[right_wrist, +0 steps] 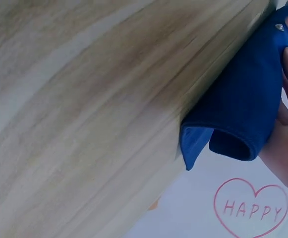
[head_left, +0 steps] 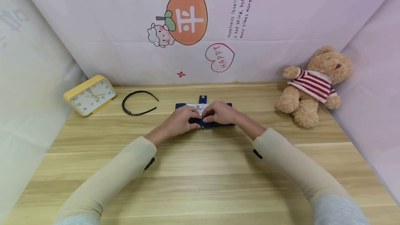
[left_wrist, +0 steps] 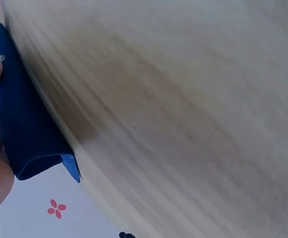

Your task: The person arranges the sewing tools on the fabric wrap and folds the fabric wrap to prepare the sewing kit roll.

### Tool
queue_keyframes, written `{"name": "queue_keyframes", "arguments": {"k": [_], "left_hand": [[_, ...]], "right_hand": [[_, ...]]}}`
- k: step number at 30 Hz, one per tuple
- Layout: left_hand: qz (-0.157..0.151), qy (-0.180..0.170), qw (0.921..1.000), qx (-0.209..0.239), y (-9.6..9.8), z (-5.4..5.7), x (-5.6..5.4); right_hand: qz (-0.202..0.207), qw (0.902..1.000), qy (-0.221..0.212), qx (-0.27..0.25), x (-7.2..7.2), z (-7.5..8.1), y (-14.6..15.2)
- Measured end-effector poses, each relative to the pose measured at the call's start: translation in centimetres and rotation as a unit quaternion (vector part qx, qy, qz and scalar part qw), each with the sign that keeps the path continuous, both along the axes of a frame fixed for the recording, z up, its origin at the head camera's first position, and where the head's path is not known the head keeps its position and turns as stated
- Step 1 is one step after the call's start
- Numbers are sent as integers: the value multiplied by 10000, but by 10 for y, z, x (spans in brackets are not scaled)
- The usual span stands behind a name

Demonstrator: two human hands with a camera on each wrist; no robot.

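A dark blue fabric case point(head_left: 215, 124) with a pale lining lies partly folded on the wooden table. From its far edge sticks out a tab with a metal snap point(head_left: 203, 99). My left hand point(head_left: 182, 119) grips the near folded edge just left of the middle, and my right hand point(head_left: 220, 112) pinches the same edge just to the right, their fingertips close together. In the left wrist view the case point(left_wrist: 29, 124) shows a rolled-over open end and a small metal stud point(left_wrist: 1, 58) beside the thumb. The right wrist view shows the other curled end of the case point(right_wrist: 243, 94).
Left of the case lies a black headband point(head_left: 139, 114), and farther left leans a yellow alarm clock point(head_left: 93, 94). A teddy bear point(head_left: 312, 82) in a striped shirt sits at the back right. Printed white cloth point(head_left: 125, 55) hangs along the table's far edge.
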State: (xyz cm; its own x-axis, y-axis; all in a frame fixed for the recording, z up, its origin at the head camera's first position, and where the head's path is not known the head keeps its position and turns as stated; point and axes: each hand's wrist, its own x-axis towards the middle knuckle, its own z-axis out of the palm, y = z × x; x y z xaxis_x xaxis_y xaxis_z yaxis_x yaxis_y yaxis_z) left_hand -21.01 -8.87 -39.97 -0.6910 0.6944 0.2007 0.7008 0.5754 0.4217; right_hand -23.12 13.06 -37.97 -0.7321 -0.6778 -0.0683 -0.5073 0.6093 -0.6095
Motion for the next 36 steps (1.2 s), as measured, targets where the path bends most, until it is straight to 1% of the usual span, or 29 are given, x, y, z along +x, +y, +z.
{"name": "queue_keyframes", "arguments": {"k": [2,4,6,10,12,17,22,27,31,34,36], "left_hand": [[-40,61,9999,-119,0,-1,0],[-77,116,9997,-180,0,-1,-1],[-112,178,9995,-243,0,-1,-3],[-186,203,9987,-430,0,3,-5],[-188,140,9983,-532,1,4,-6],[-174,-58,9972,-731,1,6,-11],[-45,-388,9968,-700,2,5,-18],[93,-519,9979,-379,2,3,-20],[243,-652,9975,-116,1,2,-20],[323,-850,9958,-59,0,3,-21],[349,-985,9945,-75,0,3,-22]], "right_hand": [[10,9999,-119,-83,-3,-2,1],[-31,9999,-77,-56,-3,-2,2],[-25,9999,125,8,-2,-2,1],[68,9973,701,184,3,1,1],[119,9963,826,203,5,1,1],[39,9960,831,324,6,0,4],[51,9935,1001,535,4,-2,4],[9,9951,869,474,-3,-3,5],[47,9974,583,431,-9,-3,7],[72,9985,329,426,-12,-1,7],[69,9987,251,432,-13,0,6]]}}
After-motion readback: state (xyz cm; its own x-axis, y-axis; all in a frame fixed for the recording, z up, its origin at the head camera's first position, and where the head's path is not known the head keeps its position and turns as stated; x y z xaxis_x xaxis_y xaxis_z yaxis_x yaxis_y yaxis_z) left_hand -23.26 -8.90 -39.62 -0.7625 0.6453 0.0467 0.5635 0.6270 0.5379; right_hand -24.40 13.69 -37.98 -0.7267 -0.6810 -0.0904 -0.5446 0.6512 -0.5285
